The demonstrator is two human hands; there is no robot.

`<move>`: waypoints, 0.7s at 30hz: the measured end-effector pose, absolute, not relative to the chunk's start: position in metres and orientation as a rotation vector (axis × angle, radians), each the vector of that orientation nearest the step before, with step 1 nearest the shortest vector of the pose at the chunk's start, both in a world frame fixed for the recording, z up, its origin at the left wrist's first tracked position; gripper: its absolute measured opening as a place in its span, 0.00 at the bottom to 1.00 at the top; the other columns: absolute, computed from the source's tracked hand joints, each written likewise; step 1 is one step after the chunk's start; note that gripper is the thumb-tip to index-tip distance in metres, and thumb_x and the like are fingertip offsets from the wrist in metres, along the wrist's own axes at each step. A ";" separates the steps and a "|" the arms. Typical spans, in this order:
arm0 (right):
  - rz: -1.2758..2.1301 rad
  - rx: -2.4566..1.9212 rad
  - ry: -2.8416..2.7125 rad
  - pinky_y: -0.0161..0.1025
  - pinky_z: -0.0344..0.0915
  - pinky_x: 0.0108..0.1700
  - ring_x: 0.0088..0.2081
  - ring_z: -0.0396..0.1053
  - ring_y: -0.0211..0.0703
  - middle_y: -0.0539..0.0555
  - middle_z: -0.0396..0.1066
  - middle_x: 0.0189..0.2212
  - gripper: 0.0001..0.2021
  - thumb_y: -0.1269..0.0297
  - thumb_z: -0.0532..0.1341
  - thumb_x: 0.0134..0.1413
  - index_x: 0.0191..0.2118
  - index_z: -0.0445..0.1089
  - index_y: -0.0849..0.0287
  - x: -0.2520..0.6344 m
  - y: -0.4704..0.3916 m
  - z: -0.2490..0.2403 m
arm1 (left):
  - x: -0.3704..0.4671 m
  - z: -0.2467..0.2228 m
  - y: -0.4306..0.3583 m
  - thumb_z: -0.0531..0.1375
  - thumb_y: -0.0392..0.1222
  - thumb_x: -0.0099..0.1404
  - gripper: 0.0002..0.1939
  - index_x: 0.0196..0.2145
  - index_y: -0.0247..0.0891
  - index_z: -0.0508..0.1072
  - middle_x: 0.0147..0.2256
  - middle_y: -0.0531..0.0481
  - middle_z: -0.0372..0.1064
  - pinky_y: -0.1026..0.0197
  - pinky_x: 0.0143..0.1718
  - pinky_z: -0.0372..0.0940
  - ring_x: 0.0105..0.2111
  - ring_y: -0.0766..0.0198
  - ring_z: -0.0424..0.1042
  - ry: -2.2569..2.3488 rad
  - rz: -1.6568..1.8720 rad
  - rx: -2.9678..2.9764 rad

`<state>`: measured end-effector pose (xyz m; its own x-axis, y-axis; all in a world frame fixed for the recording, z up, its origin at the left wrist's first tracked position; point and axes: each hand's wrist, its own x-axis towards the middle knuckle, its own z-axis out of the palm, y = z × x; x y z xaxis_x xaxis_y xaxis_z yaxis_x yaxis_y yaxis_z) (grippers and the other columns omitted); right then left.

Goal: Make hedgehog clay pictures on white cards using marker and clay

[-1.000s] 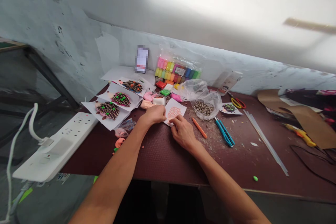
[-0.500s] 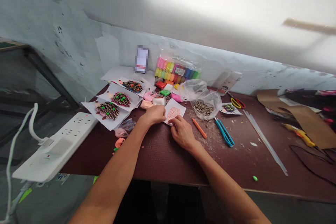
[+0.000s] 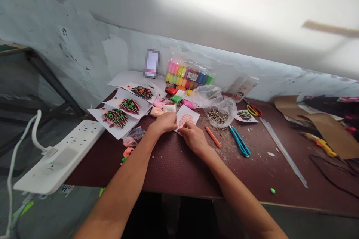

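A small white card with a dotted, salmon-coloured clay shape lies on the dark red table. At the card's left edge is my left hand, its fingers closed; whatever they may hold is hidden. My right hand is over the card's lower edge with thumb and fingertips pressed together near the shape; anything between them is too small to make out. Just behind my left hand lie a peach clay pack and a white one.
Finished hedgehog cards are at the left, beside a white power strip. To the right are an orange stick, a bag of brown pieces, a blue cutter, scissors and a yellow glue gun.
The fingers of my right hand have drawn closer together and shifted slightly down and left over the card. My left hand has stayed where it was.
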<state>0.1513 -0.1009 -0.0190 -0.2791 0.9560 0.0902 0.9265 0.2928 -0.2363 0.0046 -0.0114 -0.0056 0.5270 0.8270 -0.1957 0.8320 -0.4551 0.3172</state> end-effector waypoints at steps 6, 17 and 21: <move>0.122 -1.755 -2.474 0.35 0.57 0.38 0.39 0.65 0.42 0.54 0.70 0.40 0.13 0.68 0.52 0.67 0.39 0.74 0.56 0.150 -0.101 -0.012 | 0.005 -0.005 -0.012 0.59 0.39 0.57 0.12 0.38 0.37 0.79 0.39 0.41 0.78 0.61 0.40 0.67 0.42 0.54 0.75 1.364 -0.018 2.399; 0.188 -1.841 -2.425 0.36 0.58 0.37 0.38 0.66 0.44 0.56 0.69 0.40 0.09 0.67 0.52 0.67 0.40 0.70 0.58 0.148 -0.098 -0.014 | 0.005 -0.005 -0.012 0.59 0.39 0.56 0.13 0.38 0.36 0.79 0.39 0.40 0.78 0.60 0.40 0.66 0.42 0.53 0.76 1.352 -0.025 2.424; 0.308 -1.742 -2.353 0.37 0.60 0.39 0.38 0.66 0.42 0.56 0.69 0.39 0.08 0.69 0.52 0.65 0.38 0.68 0.59 0.152 -0.102 -0.016 | 0.004 -0.003 -0.013 0.59 0.39 0.56 0.13 0.38 0.36 0.80 0.39 0.40 0.78 0.61 0.40 0.66 0.42 0.53 0.76 1.357 -0.018 2.413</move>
<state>0.1522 -0.1018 -0.0160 -0.2868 0.9574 0.0346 0.9161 0.2847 -0.2822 0.0043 -0.0125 -0.0034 0.5358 0.8228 -0.1893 0.8275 -0.4673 0.3112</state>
